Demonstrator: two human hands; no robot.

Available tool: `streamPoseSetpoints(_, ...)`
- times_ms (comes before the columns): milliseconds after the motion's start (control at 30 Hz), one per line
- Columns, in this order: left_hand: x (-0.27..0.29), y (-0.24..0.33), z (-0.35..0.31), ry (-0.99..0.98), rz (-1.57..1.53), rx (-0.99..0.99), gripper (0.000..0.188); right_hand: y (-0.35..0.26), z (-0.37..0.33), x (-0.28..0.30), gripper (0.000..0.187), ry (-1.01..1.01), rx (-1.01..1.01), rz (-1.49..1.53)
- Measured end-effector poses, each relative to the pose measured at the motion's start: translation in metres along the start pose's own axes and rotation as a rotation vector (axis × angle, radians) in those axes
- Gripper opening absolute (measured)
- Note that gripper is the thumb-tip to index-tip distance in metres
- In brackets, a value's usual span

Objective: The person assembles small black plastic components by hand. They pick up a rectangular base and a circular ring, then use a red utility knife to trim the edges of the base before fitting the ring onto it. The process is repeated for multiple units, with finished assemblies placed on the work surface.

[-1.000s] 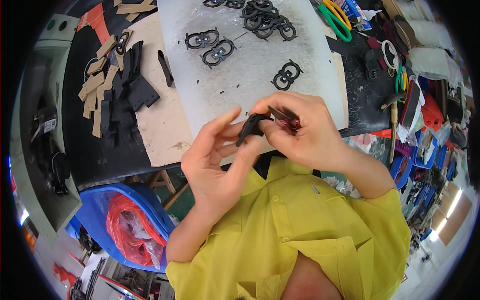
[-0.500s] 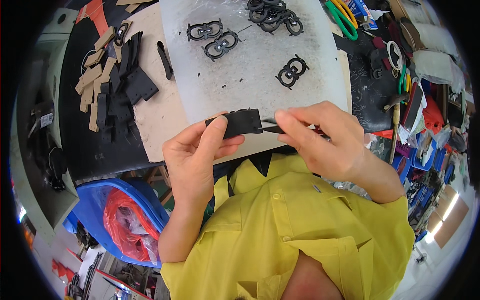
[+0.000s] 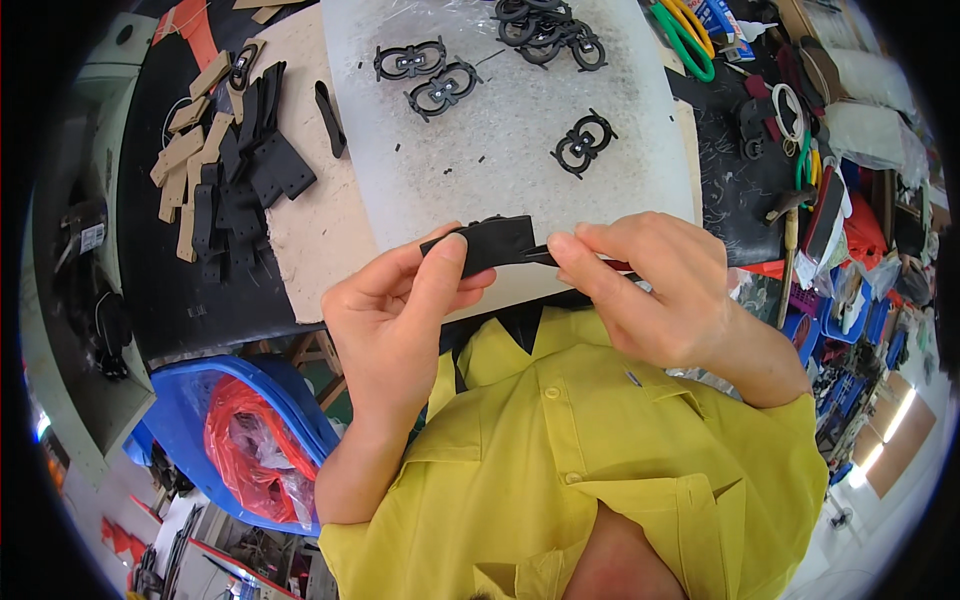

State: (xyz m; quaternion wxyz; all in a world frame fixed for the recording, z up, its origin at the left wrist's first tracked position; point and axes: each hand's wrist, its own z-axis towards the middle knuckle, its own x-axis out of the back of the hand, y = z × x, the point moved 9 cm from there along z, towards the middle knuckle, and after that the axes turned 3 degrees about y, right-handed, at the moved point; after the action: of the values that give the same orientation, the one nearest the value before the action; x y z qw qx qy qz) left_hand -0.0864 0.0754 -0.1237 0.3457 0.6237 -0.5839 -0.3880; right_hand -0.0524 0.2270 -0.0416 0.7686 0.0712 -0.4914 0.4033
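1. Over the last 1 second the black strap piece point(image 3: 505, 243) has been turned from edge-on to flat, its broad face now toward the camera; in the last half second it has shifted only slightly. The work now appears to centre on its end nearest the right hand.
2. The left hand point(image 3: 395, 305) grasps that strap piece, thumb across the face and fingers behind; dark bumps show along its far edge.
3. The right hand point(image 3: 660, 290) pinches a slim pointed tool point(image 3: 543, 256), dark-tipped with some red inside the grip. Its tip lies at the strap's end; whether it presses in, I cannot tell.
4. Left of and nearer the body than the left hand, a blue plastic tub point(image 3: 314, 418) holds red plastic bagging point(image 3: 230, 425) and clear film.
5. Well right of the right hand, a blue bin point(image 3: 851, 328) holds pale material, too small to identify.
6. Beyond the hands, 3 black double-ring frames point(image 3: 583, 146) lie apart from a heap of similar ones point(image 3: 540, 35).
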Motion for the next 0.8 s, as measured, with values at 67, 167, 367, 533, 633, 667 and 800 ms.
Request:
streamPoseSetpoints(67, -0.002, 0.004, -0.003, 0.011, 0.0, -0.032, 0.021, 0.003, -0.001, -0.002, 0.03, -0.022, -0.042, 0.024)
streamPoseSetpoints(167, -0.004, 0.016, -0.011, 0.023, 0.209, -0.272, 0.021, 0.025, -0.006, -0.012, 0.022, -0.128, -0.333, 0.26)
streamPoseSetpoints(367, 0.002, 0.009, -0.01, 0.15, 0.092, -0.227, 0.023, 0.064, -0.017, -0.033, 0.017, -0.201, -0.945, 0.743)
streamPoseSetpoints(533, -0.012, -0.019, 0.003, -0.059, -0.429, 0.1, 0.028, 0.004, 0.009, 0.001, 0.023, 0.213, -0.083, 0.041)
streamPoseSetpoints(633, -0.022, -0.02, -0.002, -0.147, -0.49, 0.152, 0.028, -0.007, 0.01, -0.007, 0.025, 0.276, 0.008, 0.011)
streamPoseSetpoints(667, -0.025, -0.017, -0.004, -0.123, -0.499, 0.169, 0.027, -0.006, 0.009, -0.008, 0.024, 0.28, 0.0, 0.014)
streamPoseSetpoints(800, -0.031, -0.015, -0.007, -0.211, -0.546, 0.17, 0.03, -0.003, 0.011, -0.005, 0.022, 0.27, -0.043, 0.046)
